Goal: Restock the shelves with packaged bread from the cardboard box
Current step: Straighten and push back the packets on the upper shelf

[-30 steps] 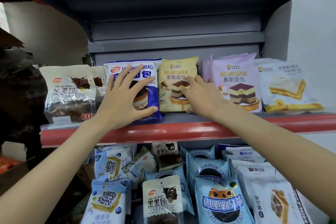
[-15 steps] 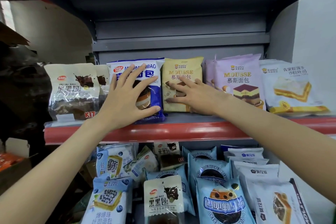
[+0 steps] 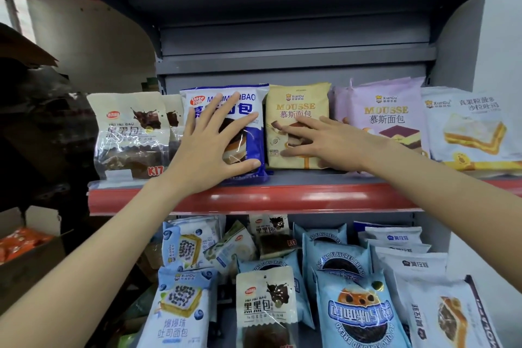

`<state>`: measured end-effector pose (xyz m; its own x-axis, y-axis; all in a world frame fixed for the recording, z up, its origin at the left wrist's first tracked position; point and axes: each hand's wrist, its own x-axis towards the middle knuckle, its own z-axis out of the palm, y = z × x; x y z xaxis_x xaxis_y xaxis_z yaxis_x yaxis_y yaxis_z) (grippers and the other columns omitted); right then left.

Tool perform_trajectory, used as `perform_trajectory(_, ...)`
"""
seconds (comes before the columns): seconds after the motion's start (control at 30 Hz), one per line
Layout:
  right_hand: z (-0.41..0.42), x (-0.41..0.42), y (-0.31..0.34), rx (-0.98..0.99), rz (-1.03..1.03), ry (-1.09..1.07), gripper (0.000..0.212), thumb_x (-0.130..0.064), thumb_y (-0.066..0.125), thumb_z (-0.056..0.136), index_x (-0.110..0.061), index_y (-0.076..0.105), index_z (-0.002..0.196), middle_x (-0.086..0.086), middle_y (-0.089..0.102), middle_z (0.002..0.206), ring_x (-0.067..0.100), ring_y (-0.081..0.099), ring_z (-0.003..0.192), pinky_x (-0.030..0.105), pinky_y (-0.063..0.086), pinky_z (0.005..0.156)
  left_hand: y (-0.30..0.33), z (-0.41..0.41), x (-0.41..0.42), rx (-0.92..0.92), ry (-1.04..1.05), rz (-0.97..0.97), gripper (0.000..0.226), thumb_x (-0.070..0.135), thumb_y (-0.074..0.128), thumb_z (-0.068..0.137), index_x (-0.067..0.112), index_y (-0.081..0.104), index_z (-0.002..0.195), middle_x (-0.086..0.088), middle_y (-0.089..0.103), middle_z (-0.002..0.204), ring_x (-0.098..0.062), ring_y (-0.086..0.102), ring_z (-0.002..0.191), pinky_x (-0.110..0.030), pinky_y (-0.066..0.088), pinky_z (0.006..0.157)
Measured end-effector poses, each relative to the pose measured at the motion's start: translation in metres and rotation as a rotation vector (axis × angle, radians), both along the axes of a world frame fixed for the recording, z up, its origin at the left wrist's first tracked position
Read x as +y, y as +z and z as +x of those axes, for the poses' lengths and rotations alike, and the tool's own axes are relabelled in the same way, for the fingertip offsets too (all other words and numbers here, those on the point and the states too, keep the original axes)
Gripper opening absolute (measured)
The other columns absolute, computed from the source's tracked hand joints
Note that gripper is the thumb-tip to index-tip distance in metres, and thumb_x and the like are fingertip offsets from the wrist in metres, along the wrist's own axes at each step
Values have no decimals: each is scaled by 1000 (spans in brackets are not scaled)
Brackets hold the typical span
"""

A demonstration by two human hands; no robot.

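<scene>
Store shelf w/ red front edge (image 3: pixel 282 195), frame centre: left hand (image 3: pixel 209 150) flat, fingers spread on upright blue-white bread pack (image 3: pixel 254 127), right hand (image 3: pixel 324 141) flat on yellow mousse pack (image 3: pixel 296 102) just beside; neither gripped, long axes vertical.

To my right stands a plain white wall (image 3: pixel 504 37), bare and evenly lit, running from high up down past my elbow. To my left, further back, is a pale grey wall (image 3: pixel 93 45) with a few small dark specks on it. At the far upper left I see a narrow strip of bright window (image 3: pixel 17 15), washed out by daylight. Below it is a dark heap of clutter (image 3: pixel 36 127), glossy in places like black plastic wrap, too dim for me to make out what it is.
</scene>
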<state>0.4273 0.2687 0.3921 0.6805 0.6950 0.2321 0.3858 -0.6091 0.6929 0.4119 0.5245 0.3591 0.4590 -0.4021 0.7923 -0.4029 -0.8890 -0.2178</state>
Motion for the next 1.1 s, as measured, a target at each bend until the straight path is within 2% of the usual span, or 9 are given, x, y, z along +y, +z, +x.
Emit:
perform_trajectory(0.17,-8,-5,2,101,365,206,54,-23,58,91,-30,40,142,1,28,154,23,27,140,38,29,111,-7,3,-1,-83,67,80,79,78,22,84,34,14,150,-3,2,160,-22,-6,147,-60,-1,115)
perform_trajectory(0.37,-31,28,-17,-36,824,498,40,-27,61,90,-23,57,129,3,53,134,23,44,125,42,43,100,-12,-9,1,-171,29,95,63,63,24,95,29,25,148,-5,20,158,-24,10,147,-57,6,116)
perform_trajectory(0.47,-39,48,-26,-62,803,527,49,-43,44,89,-24,53,133,4,49,137,25,41,127,41,36,104,-18,-29,12,-276,-115,-1,47,43,38,98,17,48,137,-3,48,143,-19,37,136,-45,26,113)
perform_trajectory(0.53,-42,60,-31,-71,801,554,52,-47,37,89,-24,52,133,3,49,136,24,41,128,40,33,106,-24,-48,28,-394,-167,-120,34,27,48,94,10,62,119,-3,65,117,-19,55,114,-34,40,99)
perform_trajectory(0.67,-50,92,-39,-119,912,720,38,-31,43,92,-16,60,122,1,60,119,22,52,112,29,37,97,-32,-86,72,-451,-247,-546,18,13,50,91,15,59,106,7,65,87,-16,63,82,-31,45,80)
perform_trajectory(0.8,-60,141,-46,-51,972,832,31,-19,47,91,-11,62,118,1,64,106,15,60,93,25,49,80,-22,-90,132,-263,-304,-913,30,13,56,86,30,51,110,11,62,101,-8,58,97,-34,46,92)
perform_trajectory(0.87,-62,169,-48,23,954,827,37,-24,44,92,-13,58,124,1,61,114,11,58,95,21,48,82,-20,-82,160,-43,-314,-958,44,17,61,85,39,44,119,10,54,124,-8,52,114,-35,42,102)
perform_trajectory(0.93,-62,198,-51,86,929,748,42,-28,46,93,-18,50,134,1,51,131,15,55,108,28,49,90,-22,-69,181,167,-338,-933,51,19,64,87,44,39,124,4,43,140,-14,44,128,-34,37,106)
perform_trajectory(1.1,-54,263,-53,11,911,417,57,-52,47,90,-42,30,144,0,13,157,28,8,145,52,26,112,-25,-29,225,430,-467,-900,44,27,54,94,38,38,135,10,37,144,-13,39,133,-33,35,108)
